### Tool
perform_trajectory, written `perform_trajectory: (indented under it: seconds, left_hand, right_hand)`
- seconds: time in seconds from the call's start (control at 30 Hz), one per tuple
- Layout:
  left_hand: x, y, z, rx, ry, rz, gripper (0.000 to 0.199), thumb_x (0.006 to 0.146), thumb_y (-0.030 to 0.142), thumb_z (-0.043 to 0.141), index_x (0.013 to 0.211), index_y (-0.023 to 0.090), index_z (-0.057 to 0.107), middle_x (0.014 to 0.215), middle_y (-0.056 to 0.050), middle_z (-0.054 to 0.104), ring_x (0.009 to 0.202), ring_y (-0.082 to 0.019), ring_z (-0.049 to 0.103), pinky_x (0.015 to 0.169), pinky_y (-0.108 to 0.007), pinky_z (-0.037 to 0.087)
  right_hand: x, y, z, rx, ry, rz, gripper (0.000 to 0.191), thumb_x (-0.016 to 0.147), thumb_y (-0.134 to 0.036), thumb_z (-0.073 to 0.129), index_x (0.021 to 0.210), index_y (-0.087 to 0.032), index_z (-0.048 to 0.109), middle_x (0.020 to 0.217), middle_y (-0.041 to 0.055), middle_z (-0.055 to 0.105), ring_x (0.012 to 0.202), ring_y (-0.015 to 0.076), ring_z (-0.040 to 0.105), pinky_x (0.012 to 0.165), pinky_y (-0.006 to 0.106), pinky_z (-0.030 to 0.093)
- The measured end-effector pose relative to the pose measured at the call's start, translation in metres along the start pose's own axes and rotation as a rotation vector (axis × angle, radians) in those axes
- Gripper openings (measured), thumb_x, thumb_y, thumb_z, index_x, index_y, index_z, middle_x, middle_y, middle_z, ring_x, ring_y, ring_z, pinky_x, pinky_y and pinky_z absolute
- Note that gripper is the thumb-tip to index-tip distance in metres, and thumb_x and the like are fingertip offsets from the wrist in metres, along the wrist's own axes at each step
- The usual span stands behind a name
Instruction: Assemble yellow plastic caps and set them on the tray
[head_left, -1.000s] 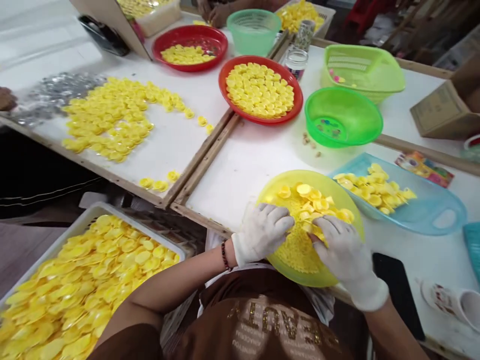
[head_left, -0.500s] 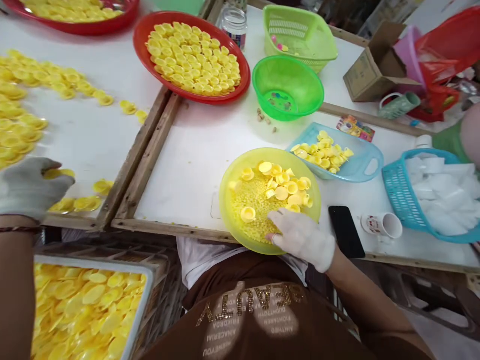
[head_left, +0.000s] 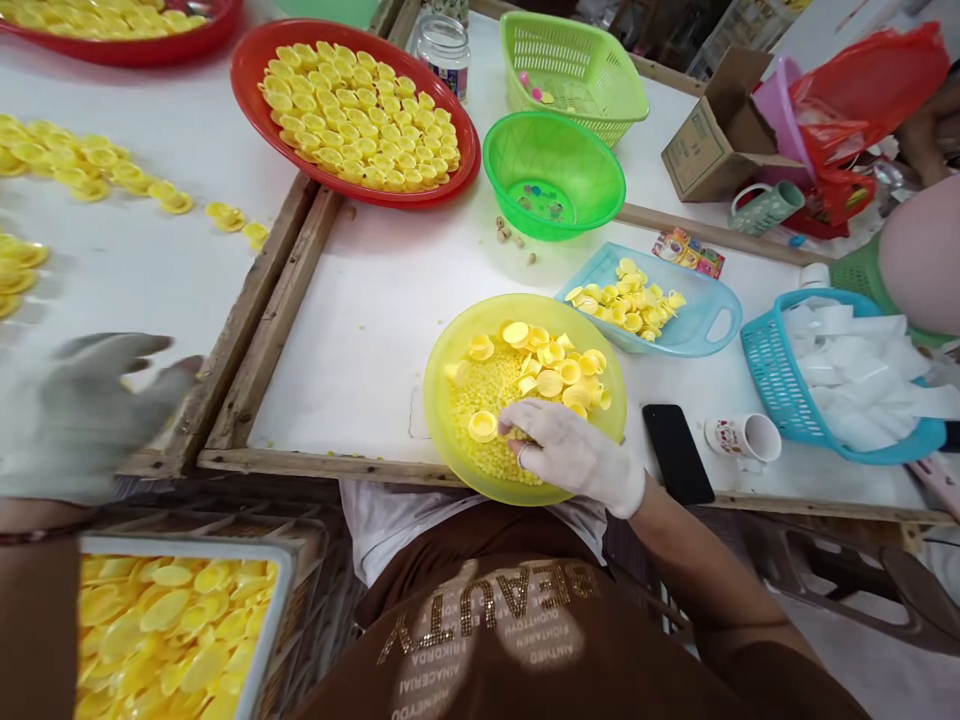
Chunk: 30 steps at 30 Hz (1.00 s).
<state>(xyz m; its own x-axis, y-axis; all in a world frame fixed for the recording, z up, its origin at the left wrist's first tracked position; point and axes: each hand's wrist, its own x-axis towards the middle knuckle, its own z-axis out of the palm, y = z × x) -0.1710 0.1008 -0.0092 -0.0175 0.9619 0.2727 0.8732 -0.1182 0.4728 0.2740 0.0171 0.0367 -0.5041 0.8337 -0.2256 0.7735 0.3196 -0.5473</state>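
Observation:
My left hand (head_left: 97,410), in a pale glove, is over the left tabletop near its wooden edge, thumb and fingers apart; it hides most of the yellow pieces beneath it. Inside the yellow bowl (head_left: 442,440), my right hand (head_left: 566,450), also gloved, has its fingertips bent together at the small yellow beads (head_left: 480,390). Whatever its fingers pinch is too small to name. Just left of those fingertips lies a round yellow cup (head_left: 482,426). More yellow cups (head_left: 549,383) are heaped at the bowl's back right.
A red tray (head_left: 247,70) of yellow cups, a green bowl (head_left: 555,160) and a blue scoop tray (head_left: 709,325) stand behind. To the right are a phone (head_left: 678,455), a mug (head_left: 742,438) and a blue basket (head_left: 780,385). A crate of yellow pieces (head_left: 172,630) sits below left.
My left hand has moved right and opened, off the yellow piece it had at its fingertips. My right hand's fingers have drawn together among the beads. The whole view has shifted slightly.

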Motion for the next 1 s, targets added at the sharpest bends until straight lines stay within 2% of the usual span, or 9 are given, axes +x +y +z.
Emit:
perform_trajectory:
  seconds: [0.07, 0.17, 0.3, 0.4, 0.5, 0.6, 0.67, 0.83, 1.0]
  left_hand:
    - [-0.014, 0.05, 0.018, 0.07, -0.039, 0.049, 0.035, 0.095, 0.049, 0.053, 0.111, 0.02, 0.064, 0.122, 0.001, 0.065, 0.117, -0.029, 0.061, 0.103, -0.045, 0.05]
    - [-0.037, 0.118, 0.051, -0.052, -0.088, 0.279, 0.029, 0.095, 0.043, 0.058, 0.112, 0.02, 0.064, 0.12, -0.004, 0.066, 0.108, -0.023, 0.065, 0.096, -0.037, 0.054]
    - [-0.06, 0.171, 0.08, -0.089, -0.144, 0.512, 0.028, 0.096, 0.039, 0.06, 0.117, 0.02, 0.063, 0.118, -0.008, 0.067, 0.103, -0.024, 0.064, 0.09, -0.041, 0.051]
    - [-0.067, 0.19, 0.088, 0.014, -0.153, 0.572, 0.033, 0.093, 0.046, 0.062, 0.114, 0.021, 0.064, 0.116, -0.008, 0.068, 0.102, -0.029, 0.061, 0.088, -0.048, 0.045]
    - [-0.069, 0.203, 0.091, 0.057, -0.177, 0.578, 0.037, 0.09, 0.051, 0.063, 0.113, 0.022, 0.065, 0.119, -0.008, 0.067, 0.108, -0.032, 0.058, 0.091, -0.053, 0.04]
    - [-0.068, 0.214, 0.096, 0.036, -0.27, 0.58, 0.024, 0.091, 0.04, 0.063, 0.106, 0.021, 0.065, 0.113, -0.006, 0.069, 0.106, -0.03, 0.059, 0.091, -0.052, 0.039]
    - [-0.068, 0.221, 0.1, 0.007, -0.301, 0.567, 0.016, 0.089, 0.031, 0.064, 0.101, 0.02, 0.064, 0.105, -0.005, 0.071, 0.099, -0.027, 0.061, 0.091, -0.049, 0.039]
    - [-0.072, 0.234, 0.106, -0.048, -0.263, 0.544, 0.016, 0.084, 0.027, 0.067, 0.096, 0.017, 0.063, 0.096, -0.004, 0.071, 0.09, -0.025, 0.064, 0.087, -0.046, 0.041]
    - [-0.078, 0.238, 0.108, -0.018, -0.236, 0.574, 0.015, 0.081, 0.028, 0.068, 0.092, 0.018, 0.063, 0.09, -0.004, 0.069, 0.084, -0.025, 0.063, 0.086, -0.045, 0.041]
  right_hand:
    - [0.009, -0.008, -0.002, -0.022, 0.048, -0.058, 0.022, 0.091, -0.008, 0.049, 0.107, -0.019, 0.06, 0.103, 0.0051, 0.065, 0.096, 0.0176, 0.06, 0.09, 0.031, 0.046]
    - [0.017, -0.015, -0.001, -0.096, 0.069, -0.073, 0.026, 0.095, -0.008, 0.046, 0.113, -0.022, 0.058, 0.108, 0.0059, 0.066, 0.099, 0.0187, 0.06, 0.091, 0.032, 0.047]
    - [0.007, -0.008, 0.002, -0.038, 0.102, 0.013, 0.03, 0.094, -0.01, 0.051, 0.122, -0.019, 0.054, 0.113, 0.0074, 0.065, 0.102, 0.0189, 0.06, 0.095, 0.033, 0.047]
    - [-0.003, 0.002, 0.006, -0.017, 0.058, 0.081, 0.025, 0.092, -0.007, 0.052, 0.114, -0.017, 0.057, 0.108, 0.0062, 0.065, 0.102, 0.0185, 0.061, 0.095, 0.033, 0.047]
    - [-0.007, 0.006, 0.012, -0.118, -0.083, 0.174, 0.017, 0.092, -0.008, 0.051, 0.104, -0.017, 0.06, 0.105, 0.0073, 0.065, 0.1, 0.0196, 0.061, 0.091, 0.033, 0.047]
    - [-0.008, 0.003, 0.015, -0.218, -0.171, 0.243, 0.016, 0.093, -0.011, 0.051, 0.104, -0.016, 0.062, 0.106, 0.0088, 0.064, 0.097, 0.0198, 0.061, 0.086, 0.032, 0.047]
    - [-0.009, 0.0, 0.013, -0.217, -0.128, 0.223, 0.014, 0.095, -0.015, 0.051, 0.103, -0.018, 0.063, 0.104, 0.0077, 0.065, 0.095, 0.0192, 0.061, 0.084, 0.031, 0.046]
    - [-0.003, -0.002, 0.007, -0.111, 0.174, 0.161, 0.019, 0.1, -0.032, 0.052, 0.109, -0.018, 0.061, 0.1, 0.0064, 0.067, 0.09, 0.0188, 0.06, 0.078, 0.031, 0.044]
    - [0.006, 0.006, 0.01, -0.057, 0.147, 0.074, 0.019, 0.1, -0.028, 0.051, 0.11, -0.019, 0.064, 0.092, 0.003, 0.068, 0.075, 0.014, 0.056, 0.068, 0.028, 0.043]
